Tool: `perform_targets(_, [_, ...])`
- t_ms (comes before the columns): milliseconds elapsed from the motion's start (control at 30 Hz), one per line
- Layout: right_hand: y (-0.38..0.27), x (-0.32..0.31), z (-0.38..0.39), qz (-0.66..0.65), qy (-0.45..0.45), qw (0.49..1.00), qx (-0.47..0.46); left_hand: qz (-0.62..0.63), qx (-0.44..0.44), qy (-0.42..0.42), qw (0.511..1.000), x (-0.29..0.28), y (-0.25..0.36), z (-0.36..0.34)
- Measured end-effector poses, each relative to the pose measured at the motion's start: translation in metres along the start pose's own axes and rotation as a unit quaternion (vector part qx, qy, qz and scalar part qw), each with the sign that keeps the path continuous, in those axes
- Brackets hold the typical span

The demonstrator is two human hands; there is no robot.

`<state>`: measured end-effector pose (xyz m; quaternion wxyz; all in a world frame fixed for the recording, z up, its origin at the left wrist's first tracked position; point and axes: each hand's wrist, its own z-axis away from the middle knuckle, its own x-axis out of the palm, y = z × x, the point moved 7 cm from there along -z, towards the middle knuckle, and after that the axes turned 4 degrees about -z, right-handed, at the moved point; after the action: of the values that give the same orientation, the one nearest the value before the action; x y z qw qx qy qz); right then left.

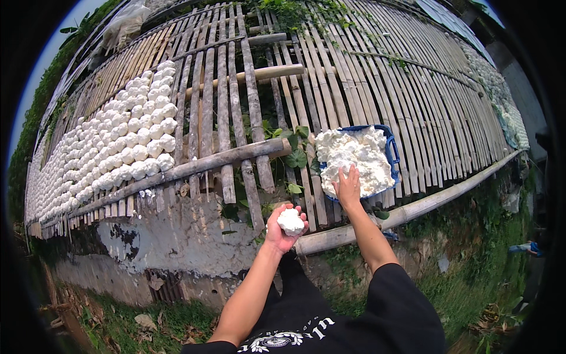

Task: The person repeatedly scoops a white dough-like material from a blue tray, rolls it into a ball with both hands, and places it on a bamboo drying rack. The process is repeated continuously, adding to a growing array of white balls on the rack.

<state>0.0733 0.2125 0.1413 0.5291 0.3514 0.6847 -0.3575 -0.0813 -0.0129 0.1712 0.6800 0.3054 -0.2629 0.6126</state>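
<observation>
My left hand (282, 234) is closed around a rough white lump (291, 222), palm up, low in the middle of the view. To its right, a blue plastic basket (393, 153) rests on the bamboo slats, heaped with a soft, crumbly white mass (358, 147). My right hand (348, 190) rests on the near part of that mass, fingers stretched out; whether its fingertips are sunk into it I cannot tell. Rows of similar white balls (135, 127) lie on the slats at the left.
The bamboo platform (413, 106) has gaps in the middle with leaves (295, 158) growing through. A thick pole (433, 203) runs along its near edge, above a weathered wall (153, 253) and grass. More white pieces (513, 121) lie at the far right. A loose pole (218, 158) crosses the left slats.
</observation>
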Motion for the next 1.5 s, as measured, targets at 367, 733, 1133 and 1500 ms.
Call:
perform_targets(367, [0.083,0.010,-0.021,-0.250,0.041,0.967,0.035,0.007,0.007,0.022,1.000,-0.029,-0.022,-0.009])
perform_targets(733, [-0.139,-0.113,0.050,-0.543,-0.161,0.807,-0.167,0.047,0.054,-0.067,0.995,0.006,-0.001,-0.019])
perform_targets(1133, [-0.270,-0.167,0.051,-0.542,-0.048,0.809,-0.222,0.046,0.234,-0.150,0.959,0.006,0.060,0.081])
perform_targets(1500, [-0.361,-0.207,0.086,-0.485,-0.007,0.831,-0.271,-0.053,0.301,-0.129,0.943,-0.023,0.135,0.140])
